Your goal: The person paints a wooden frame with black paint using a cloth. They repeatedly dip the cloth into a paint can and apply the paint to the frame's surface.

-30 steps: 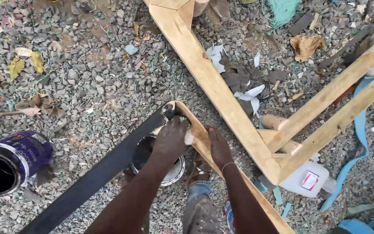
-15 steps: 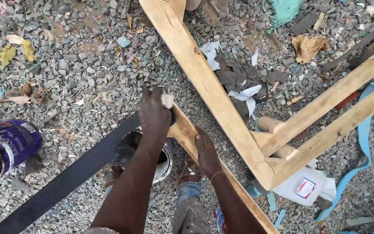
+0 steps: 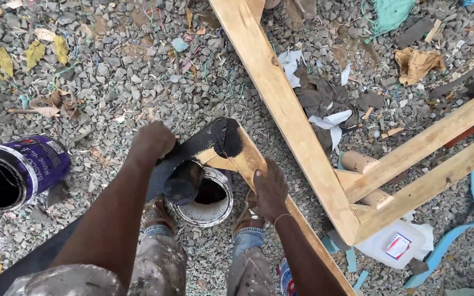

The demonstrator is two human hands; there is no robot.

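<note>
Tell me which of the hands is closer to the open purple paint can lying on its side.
Left. The left hand is a short way right of the purple paint can; the right hand grips the plank, farther right.

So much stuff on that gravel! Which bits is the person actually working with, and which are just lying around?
In use:
left hand
right hand
half-blackened plank
open tin of black paint

Lying about:
purple can on its side
bare timber frame
white plastic jug
crumpled brown paper

We count two paint cans: an open one (image 3: 204,200) between our feet and a purple one (image 3: 15,172) lying sideways. One white plastic jug (image 3: 399,246). Two hands: left (image 3: 152,141), right (image 3: 270,189).
</note>
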